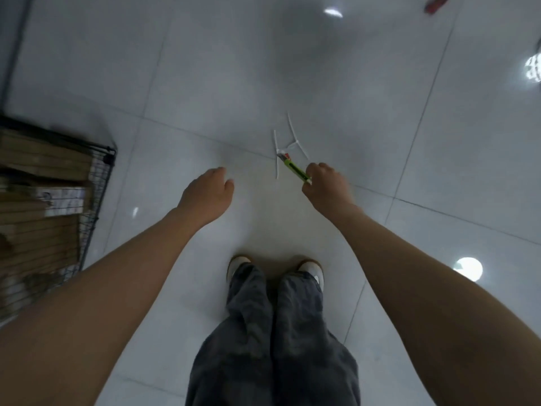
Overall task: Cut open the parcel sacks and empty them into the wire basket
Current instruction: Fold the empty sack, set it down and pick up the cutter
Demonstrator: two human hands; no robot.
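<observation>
My right hand [326,186] grips a green utility knife [294,168], its blade end pointing up and left over the floor. Just beyond the knife lie white cut cable ties [289,145] on the tiles. My left hand [209,191] hangs in front of me with loosely curled fingers and holds nothing. The black wire basket [102,171] stands at the left edge, filled with several brown cardboard parcels [41,206]. No parcel sack is in view.
I stand on a glossy pale tiled floor [234,83] with ceiling light reflections. My legs in dark trousers and white shoes [311,269] are at the bottom centre. A red object [436,4] lies at the top right edge.
</observation>
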